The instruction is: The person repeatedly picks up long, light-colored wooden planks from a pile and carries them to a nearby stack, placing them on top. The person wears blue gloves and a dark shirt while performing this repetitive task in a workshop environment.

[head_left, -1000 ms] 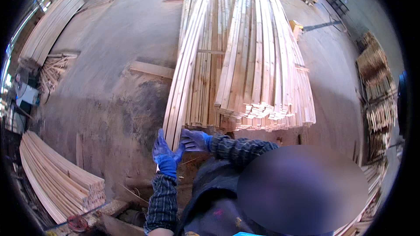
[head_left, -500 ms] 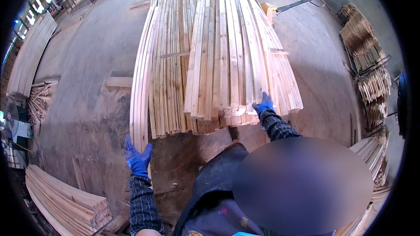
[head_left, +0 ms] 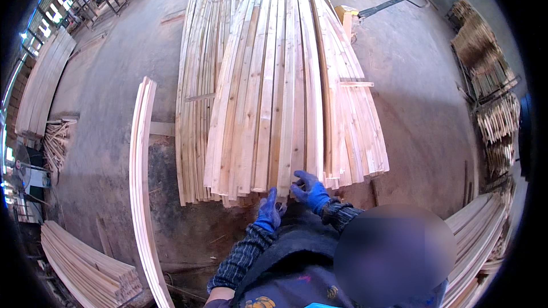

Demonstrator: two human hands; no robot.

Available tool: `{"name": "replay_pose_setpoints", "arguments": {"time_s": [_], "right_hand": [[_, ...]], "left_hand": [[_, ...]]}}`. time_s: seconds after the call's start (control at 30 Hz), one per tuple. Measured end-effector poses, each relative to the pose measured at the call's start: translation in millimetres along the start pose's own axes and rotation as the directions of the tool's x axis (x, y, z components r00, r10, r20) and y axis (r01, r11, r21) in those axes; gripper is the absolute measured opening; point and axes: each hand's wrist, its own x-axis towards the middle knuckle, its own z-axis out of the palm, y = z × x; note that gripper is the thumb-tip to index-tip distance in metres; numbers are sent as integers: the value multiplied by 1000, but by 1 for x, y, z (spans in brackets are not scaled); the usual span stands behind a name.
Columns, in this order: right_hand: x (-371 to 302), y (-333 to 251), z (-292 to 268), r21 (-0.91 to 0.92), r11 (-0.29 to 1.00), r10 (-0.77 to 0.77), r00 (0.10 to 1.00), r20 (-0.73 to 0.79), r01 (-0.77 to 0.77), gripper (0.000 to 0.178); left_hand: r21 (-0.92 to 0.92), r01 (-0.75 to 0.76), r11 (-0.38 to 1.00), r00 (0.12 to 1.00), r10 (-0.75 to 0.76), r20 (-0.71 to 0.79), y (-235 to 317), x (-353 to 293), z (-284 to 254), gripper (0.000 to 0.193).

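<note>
The left hand (head_left: 270, 211) and right hand (head_left: 310, 192) are at the near ends of the boards (head_left: 257, 137), midway along the near edge of the pile (head_left: 357, 148) beneath. The right fingers stand apart; whether the left ones are clamped on a board, I cannot tell. Fingertips could get pinched if a loose neighbouring board slid against them. The slats (head_left: 140, 154), well apart from the pile's left edge, might tip if knocked, since no support shows under their far end.
</note>
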Motion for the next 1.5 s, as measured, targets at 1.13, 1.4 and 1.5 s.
{"name": "replay_pose_setpoints", "arguments": {"time_s": [1.13, 1.4, 1.5], "right_hand": [[124, 16, -22, 668, 739, 234, 964, -128, -91, 82], [92, -27, -85, 732, 680, 139, 987, -81, -36, 52], [90, -20, -95, 650, 756, 131, 991, -37, -76, 45]], "left_hand": [[-189, 264, 946, 963, -248, 107, -25, -13, 95, 53], [587, -611, 531, 692, 718, 70, -31, 1, 76, 46], [640, -597, 483, 716, 682, 153, -84, 39, 75, 35]]}}
